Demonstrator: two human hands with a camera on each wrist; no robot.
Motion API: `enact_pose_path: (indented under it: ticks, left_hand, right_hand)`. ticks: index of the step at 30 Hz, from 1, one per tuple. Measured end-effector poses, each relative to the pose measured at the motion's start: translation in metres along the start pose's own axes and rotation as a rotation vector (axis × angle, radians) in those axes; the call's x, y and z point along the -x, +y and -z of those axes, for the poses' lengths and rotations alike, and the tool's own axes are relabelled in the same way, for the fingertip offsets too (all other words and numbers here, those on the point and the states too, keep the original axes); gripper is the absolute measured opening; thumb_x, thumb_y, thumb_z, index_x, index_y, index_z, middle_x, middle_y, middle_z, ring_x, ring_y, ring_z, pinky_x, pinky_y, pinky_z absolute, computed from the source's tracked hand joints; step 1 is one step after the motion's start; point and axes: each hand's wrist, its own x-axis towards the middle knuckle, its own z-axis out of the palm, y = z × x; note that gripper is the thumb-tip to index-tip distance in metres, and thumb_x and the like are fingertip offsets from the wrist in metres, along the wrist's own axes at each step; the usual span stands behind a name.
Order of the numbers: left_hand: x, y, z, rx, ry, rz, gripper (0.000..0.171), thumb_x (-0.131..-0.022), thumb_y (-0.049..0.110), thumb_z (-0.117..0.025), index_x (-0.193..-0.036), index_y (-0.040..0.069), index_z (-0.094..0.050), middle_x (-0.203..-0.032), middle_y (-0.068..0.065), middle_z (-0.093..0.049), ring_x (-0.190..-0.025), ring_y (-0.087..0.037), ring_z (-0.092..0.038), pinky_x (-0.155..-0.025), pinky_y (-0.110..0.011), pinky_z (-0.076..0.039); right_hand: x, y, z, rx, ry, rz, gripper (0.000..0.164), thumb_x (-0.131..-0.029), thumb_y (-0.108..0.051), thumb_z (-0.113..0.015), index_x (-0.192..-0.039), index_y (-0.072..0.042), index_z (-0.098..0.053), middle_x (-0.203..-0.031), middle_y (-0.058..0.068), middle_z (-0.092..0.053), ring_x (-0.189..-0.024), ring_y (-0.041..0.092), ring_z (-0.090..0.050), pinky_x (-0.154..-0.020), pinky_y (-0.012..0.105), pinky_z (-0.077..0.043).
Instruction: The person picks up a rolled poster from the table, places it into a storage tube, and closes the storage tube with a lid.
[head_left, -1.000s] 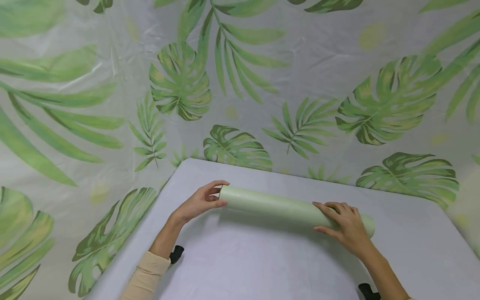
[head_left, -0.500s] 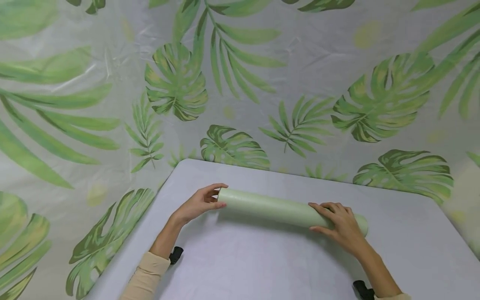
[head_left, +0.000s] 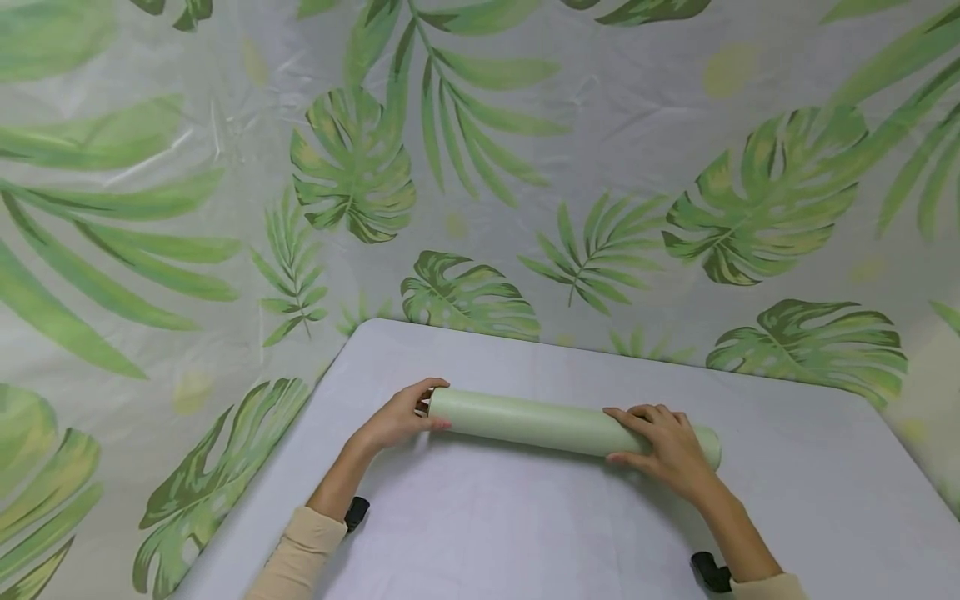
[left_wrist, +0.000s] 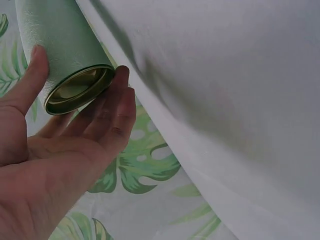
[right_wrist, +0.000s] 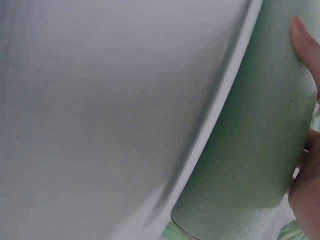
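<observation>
A long pale green tube (head_left: 525, 423) lies crosswise between the two hands, close over the white tabletop, its right end slightly nearer the person. The left hand (head_left: 401, 414) holds its left end, with thumb on the near side and fingers around the far rim. In the left wrist view, this end of the tube (left_wrist: 65, 37) shows a gold-coloured metal rim with a recessed face. Near the other end, the right hand (head_left: 667, 446) grips the tube from above, thumb in front and fingers over the top. In the right wrist view, the right hand (right_wrist: 307, 185) is partly cut off.
The white table (head_left: 510, 525) has rounded far corners. Behind it and at its left hangs a pale sheet (head_left: 480, 217) printed with green leaves. Black devices sit under both wrists, one at the left (head_left: 357, 514) and one at the right (head_left: 710, 572).
Both hands have brought the tube a little lower and leftward, mostly its right end. The shadow beneath it has narrowed. Both grips stay the same.
</observation>
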Motion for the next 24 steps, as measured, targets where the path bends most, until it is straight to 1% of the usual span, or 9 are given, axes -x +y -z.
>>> enact_pose_path:
  ticks: [4,10,14,17,19,22,24]
  left_hand:
    - [-0.001,0.0,-0.004,-0.05,0.016,0.021,0.068,-0.091,0.019,-0.082,-0.149,0.003,-0.049,-0.131,-0.02,-0.065,-0.112,-0.029,-0.066,-0.09,-0.04,-0.055]
    - [0.0,0.001,-0.005,-0.099,-0.001,0.04,0.067,-0.09,0.021,-0.083,-0.147,0.004,-0.052,-0.131,-0.019,-0.066,-0.116,-0.032,-0.064,-0.094,-0.047,-0.053]
    - [0.001,-0.001,-0.004,-0.123,-0.006,0.053,0.067,-0.09,0.023,-0.083,-0.147,0.005,-0.053,-0.128,-0.017,-0.066,-0.115,-0.031,-0.063,-0.095,-0.048,-0.052]
    - [0.001,-0.004,-0.003,-0.123,-0.012,0.056,0.069,-0.09,0.024,-0.083,-0.149,0.006,-0.051,-0.129,-0.017,-0.066,-0.117,-0.031,-0.063,-0.097,-0.049,-0.052]
    - [0.0,-0.005,-0.002,-0.111,-0.027,0.057,0.075,-0.09,0.026,-0.083,-0.153,0.007,-0.047,-0.134,-0.017,-0.064,-0.123,-0.033,-0.061,-0.101,-0.051,-0.05]
    - [0.003,-0.003,0.005,-0.111,-0.076,0.06,0.086,-0.09,0.032,-0.082,-0.16,0.007,-0.037,-0.145,-0.019,-0.058,-0.133,-0.037,-0.056,-0.11,-0.057,-0.045]
    - [0.007,-0.002,0.013,-0.138,-0.123,0.076,0.088,-0.094,0.036,-0.078,-0.162,0.008,-0.031,-0.152,-0.022,-0.052,-0.141,-0.04,-0.05,-0.114,-0.06,-0.041]
  right_hand:
    - [0.002,-0.001,-0.001,0.01,-0.022,-0.007,0.071,-0.073,-0.042,-0.09,-0.138,-0.024,-0.068,-0.114,0.006,-0.07,-0.105,0.032,-0.064,-0.085,0.048,-0.042]
    - [0.003,-0.004,-0.002,0.022,-0.053,-0.021,0.072,-0.072,-0.044,-0.09,-0.137,-0.022,-0.068,-0.114,0.006,-0.07,-0.106,0.032,-0.064,-0.084,0.046,-0.042]
    - [0.003,-0.005,-0.003,0.027,-0.082,-0.039,0.073,-0.074,-0.044,-0.089,-0.139,-0.022,-0.067,-0.116,0.008,-0.07,-0.108,0.033,-0.064,-0.084,0.045,-0.041]
    - [0.002,-0.006,-0.002,0.025,-0.109,-0.062,0.074,-0.076,-0.045,-0.088,-0.141,-0.021,-0.065,-0.119,0.01,-0.069,-0.111,0.035,-0.063,-0.086,0.048,-0.042]
    - [0.002,-0.007,0.001,0.021,-0.127,-0.092,0.076,-0.078,-0.048,-0.087,-0.144,-0.02,-0.063,-0.124,0.012,-0.067,-0.116,0.037,-0.061,-0.09,0.053,-0.043]
    - [0.005,-0.006,0.008,0.003,-0.151,-0.164,0.075,-0.085,-0.052,-0.081,-0.148,-0.018,-0.058,-0.132,0.016,-0.064,-0.124,0.042,-0.056,-0.098,0.062,-0.04]
    - [0.009,-0.002,0.015,-0.011,-0.163,-0.213,0.072,-0.091,-0.052,-0.075,-0.15,-0.017,-0.055,-0.137,0.019,-0.061,-0.129,0.045,-0.052,-0.101,0.066,-0.036]
